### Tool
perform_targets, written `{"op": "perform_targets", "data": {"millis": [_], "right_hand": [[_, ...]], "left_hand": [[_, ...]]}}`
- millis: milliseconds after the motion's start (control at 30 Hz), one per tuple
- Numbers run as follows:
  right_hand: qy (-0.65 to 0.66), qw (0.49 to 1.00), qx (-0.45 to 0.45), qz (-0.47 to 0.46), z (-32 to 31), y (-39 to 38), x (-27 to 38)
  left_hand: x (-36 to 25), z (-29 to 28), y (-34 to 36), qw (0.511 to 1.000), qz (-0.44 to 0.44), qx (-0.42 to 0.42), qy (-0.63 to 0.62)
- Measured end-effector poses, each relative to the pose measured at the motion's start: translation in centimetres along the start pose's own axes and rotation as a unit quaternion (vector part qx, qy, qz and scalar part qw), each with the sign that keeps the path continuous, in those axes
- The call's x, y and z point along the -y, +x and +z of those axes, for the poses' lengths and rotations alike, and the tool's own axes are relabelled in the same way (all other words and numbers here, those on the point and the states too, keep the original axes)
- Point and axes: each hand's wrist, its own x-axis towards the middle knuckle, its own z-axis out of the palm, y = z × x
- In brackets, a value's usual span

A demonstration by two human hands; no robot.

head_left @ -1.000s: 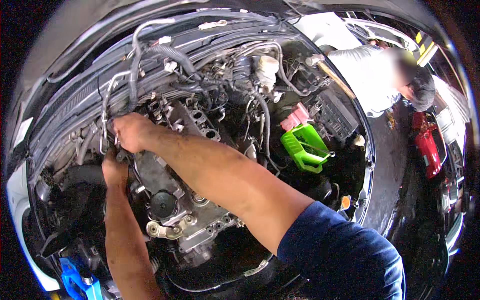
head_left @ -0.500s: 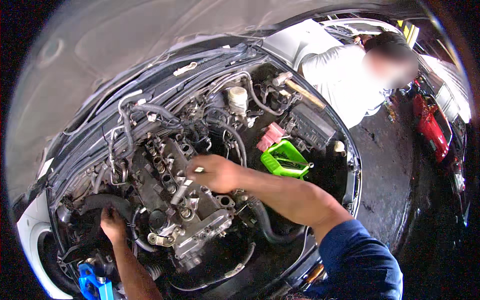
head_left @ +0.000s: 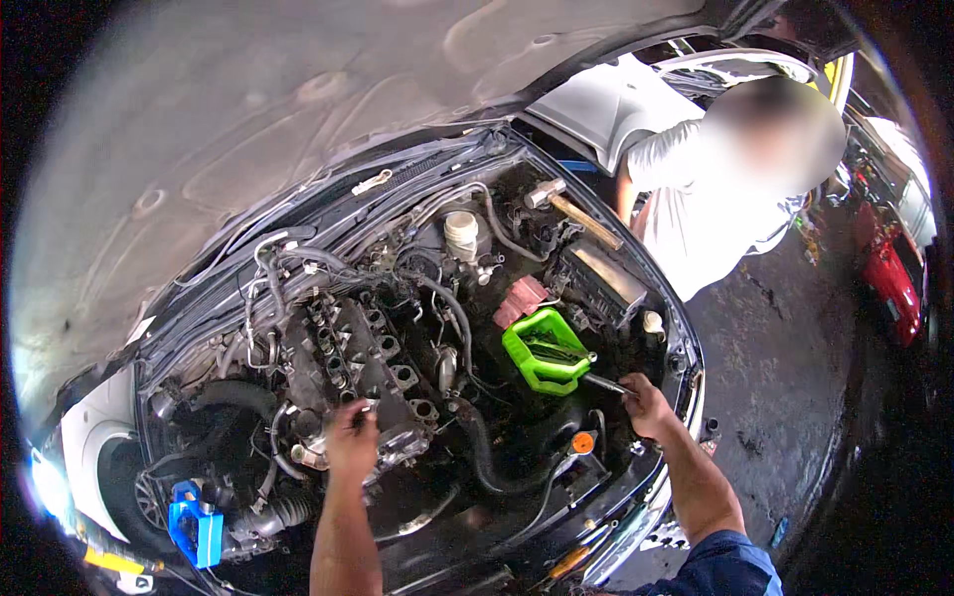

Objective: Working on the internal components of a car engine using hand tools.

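Observation:
My right hand (head_left: 648,407) is closed around the end of a slim metal hand tool (head_left: 606,384), just right of a bright green tray (head_left: 553,385). The tool's far end reaches the tray's near right corner, and its exact kind is unclear. Other metal tools (head_left: 556,350) lie inside the tray. Over the near part of the engine (head_left: 343,338), my left hand (head_left: 353,447) has its fingers curled together. Something small and dark seems to be at its fingertips, too small to name. Open round ports and metal flanges show along the engine's top.
A hammer (head_left: 576,214) lies at the bay's far right, above a black box (head_left: 596,283). Next to the tray is a pink-red block (head_left: 520,300). A blue object (head_left: 196,524) sits at lower left. Beyond the fender stands a person in a white shirt (head_left: 696,214). The raised hood (head_left: 248,109) hangs overhead.
My right hand has moved from above the engine to beside the green tray, with a metal tool in it. My left hand has shifted right from the black hose to the engine.

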Motion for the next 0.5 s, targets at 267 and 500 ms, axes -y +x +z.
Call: {"op": "perform_targets", "data": {"millis": [267, 500], "right_hand": [[-0.088, 0.979, -0.097, -0.154, 2.1, -1.5, -6.2], [-0.083, 0.976, -0.094, -0.176, 2.2, -1.4, -6.9]], "left_hand": [[-6.3, 14.0, 2.6, 0.986, 0.077, 0.143, 0.039], [-5.4, 25.5, 9.0, 0.983, -0.013, 0.168, 0.071]]}}
